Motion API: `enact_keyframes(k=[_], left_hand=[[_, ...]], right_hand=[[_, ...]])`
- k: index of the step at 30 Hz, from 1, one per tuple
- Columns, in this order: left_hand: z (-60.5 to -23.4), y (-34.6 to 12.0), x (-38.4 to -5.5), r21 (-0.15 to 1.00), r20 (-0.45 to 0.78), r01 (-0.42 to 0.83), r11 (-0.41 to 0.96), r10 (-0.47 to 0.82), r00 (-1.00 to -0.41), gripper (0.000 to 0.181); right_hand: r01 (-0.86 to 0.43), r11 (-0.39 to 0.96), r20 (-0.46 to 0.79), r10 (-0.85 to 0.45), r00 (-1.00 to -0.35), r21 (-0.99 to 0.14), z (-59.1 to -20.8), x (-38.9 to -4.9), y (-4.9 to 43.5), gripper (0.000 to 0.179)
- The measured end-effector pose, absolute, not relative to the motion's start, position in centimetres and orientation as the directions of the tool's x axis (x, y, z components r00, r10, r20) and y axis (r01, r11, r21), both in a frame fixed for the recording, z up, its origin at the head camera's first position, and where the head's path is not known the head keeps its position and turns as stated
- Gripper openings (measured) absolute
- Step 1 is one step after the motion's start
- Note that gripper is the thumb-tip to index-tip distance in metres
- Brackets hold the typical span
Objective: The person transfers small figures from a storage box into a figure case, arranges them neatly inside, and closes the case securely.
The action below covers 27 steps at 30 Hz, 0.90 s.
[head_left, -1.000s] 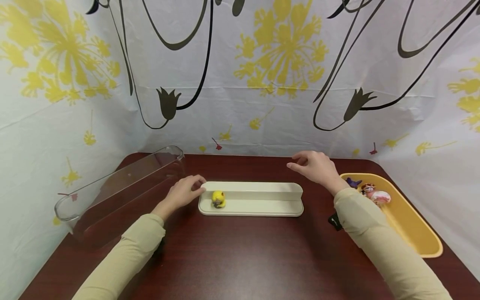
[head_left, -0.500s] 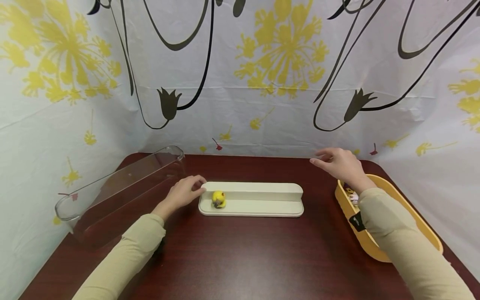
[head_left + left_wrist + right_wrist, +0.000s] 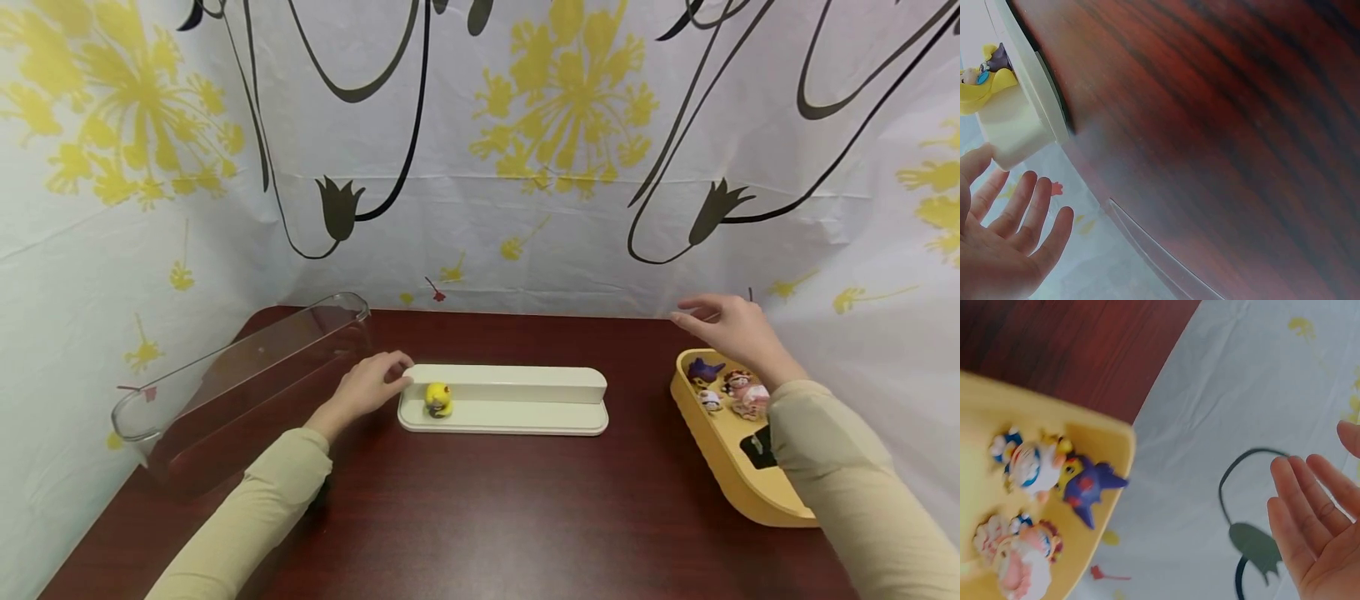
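Head view, taking the cream stand (image 3: 525, 414) as the clock's centre: a yellow figure (image 3: 438, 401) stands on the lower step at its 9 o'clock end, in front of the raised ledge. The left hand (image 3: 367, 384) lies at that same end; in the left wrist view its thumb tip appears to touch the stand's corner, its other fingers spread loosely, so this grip is apart and clamped on nothing.

Between 2 and 3 o'clock, the right hand (image 3: 738, 332) hangs above the far end of a yellow tray (image 3: 720, 460), thumb and fingers apart, the grip holding nothing. The tray sits at 3 o'clock on the dark red-brown tabletop (image 3: 480, 517). Gathered toward its 12 o'clock end are a purple-eared figure (image 3: 704, 372), a small white-and-blue figure (image 3: 710, 401) and a pink-and-white figure (image 3: 750, 402).

At 9 o'clock, beyond the left hand, a long clear container (image 3: 247, 383) lies slantwise. A flower-printed sheet (image 3: 442, 225) hangs at 12 o'clock.
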State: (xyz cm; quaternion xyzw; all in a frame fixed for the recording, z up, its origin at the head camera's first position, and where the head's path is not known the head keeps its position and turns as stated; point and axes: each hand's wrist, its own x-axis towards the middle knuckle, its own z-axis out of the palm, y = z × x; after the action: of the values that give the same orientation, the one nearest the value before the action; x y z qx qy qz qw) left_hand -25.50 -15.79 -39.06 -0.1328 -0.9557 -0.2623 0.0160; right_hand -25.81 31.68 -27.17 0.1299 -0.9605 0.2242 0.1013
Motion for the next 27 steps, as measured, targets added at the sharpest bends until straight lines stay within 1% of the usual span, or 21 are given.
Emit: enact_keyframes(k=[6,13,16,24,27], left_hand=[[-39.0,-15.8,-25.5,0.496,0.102,0.261,0.828,0.243,-0.965,0.025],[-39.1,-15.8,-25.5,0.493,0.102,0.261,0.830,0.243,-0.965,0.026],[-39.0,-15.8,-25.5,0.497,0.102,0.260,0.828,0.242,-0.965,0.026],[-39.0,-15.8,-25.4,0.499,0.100,0.262,0.826,0.246,-0.964,0.026],[-39.0,-15.8,-25.4,0.501,0.100,0.262,0.825,0.246,-0.964,0.026]], right_hand=[[-0.294,0.851,0.237,-0.207,-0.949,-0.435,-28.0,-25.8,34.2,0.043],[-0.326,0.847,0.269,-0.227,-0.936,-0.420,-29.3,-25.9,36.4,0.034],[-0.330,0.846,0.268,-0.232,-0.935,-0.419,-29.9,-25.9,37.0,0.032],[-0.275,0.852,0.211,-0.198,-0.957,-0.446,-31.4,-25.7,38.3,0.036],[-0.268,0.848,0.181,-0.206,-0.962,-0.457,-31.9,-25.6,38.7,0.037]])
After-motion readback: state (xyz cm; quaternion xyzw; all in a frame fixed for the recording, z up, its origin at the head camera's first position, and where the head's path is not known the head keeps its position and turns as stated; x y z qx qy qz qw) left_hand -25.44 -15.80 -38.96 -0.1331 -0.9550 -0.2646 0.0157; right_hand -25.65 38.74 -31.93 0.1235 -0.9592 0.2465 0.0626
